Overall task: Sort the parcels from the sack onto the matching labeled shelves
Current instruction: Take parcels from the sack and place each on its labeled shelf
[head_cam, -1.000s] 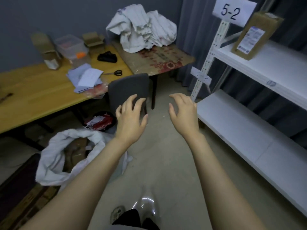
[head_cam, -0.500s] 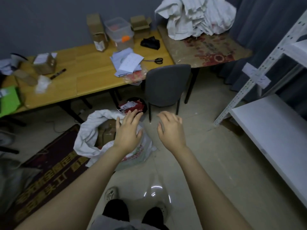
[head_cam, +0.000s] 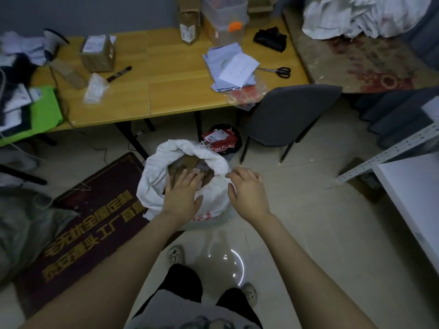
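Sack [head_cam: 154, 186]: left hand [head_cam: 183, 195] fingers straight inside; right hand [head_cam: 247, 193] at rim, grip unclear.

tabletop [head_cam: 166, 91] wooden, cluttered | scissors [head_cam: 280, 71] on its right end | marker [head_cam: 118, 73] left of centre | grey chair [head_cam: 289, 115] tucked at its right corner | dark red mat [head_cam: 95, 222] on the floor in front of it

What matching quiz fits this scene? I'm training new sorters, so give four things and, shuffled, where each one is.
Things: 1 scissors; 2 white sack; 3 left hand; 4 right hand.
Places: A at the sack's rim; B on the wooden table; C on the floor by the mat; D over the sack's open mouth.
Pairs: 1-B, 2-C, 3-D, 4-A.
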